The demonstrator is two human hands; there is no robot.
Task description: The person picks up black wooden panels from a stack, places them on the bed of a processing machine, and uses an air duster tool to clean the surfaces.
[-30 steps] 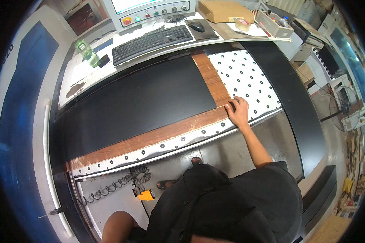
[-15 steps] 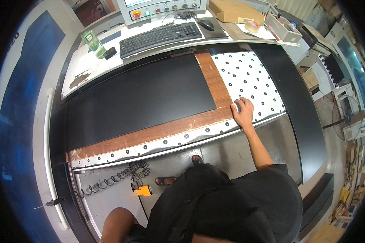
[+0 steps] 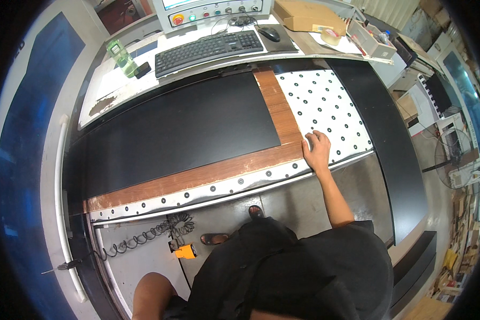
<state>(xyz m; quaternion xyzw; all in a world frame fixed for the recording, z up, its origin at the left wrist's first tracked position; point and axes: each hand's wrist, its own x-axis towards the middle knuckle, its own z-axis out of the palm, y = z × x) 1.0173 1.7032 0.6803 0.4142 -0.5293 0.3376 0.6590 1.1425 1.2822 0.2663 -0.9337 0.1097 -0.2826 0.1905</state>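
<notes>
My right hand lies at the right edge of a brown wood-grain board, near its front corner. The fingers are a little bent and apart, resting partly over the white bed with black round studs. Nothing shows in that hand. On top of the brown board lies a large matte black panel, leaving a brown strip bare along its front and right side. My left hand is out of view; only a bent bare limb shows at the lower left.
Beyond the bed, a white desk carries a keyboard, a mouse, a green bottle, a tape roll and a control panel. Another black panel stretches along the right. An orange tool and coiled hose lie below the bed.
The whole view has shifted very slightly to the left. My right hand stays at the brown board's edge, and the panels have not moved.
</notes>
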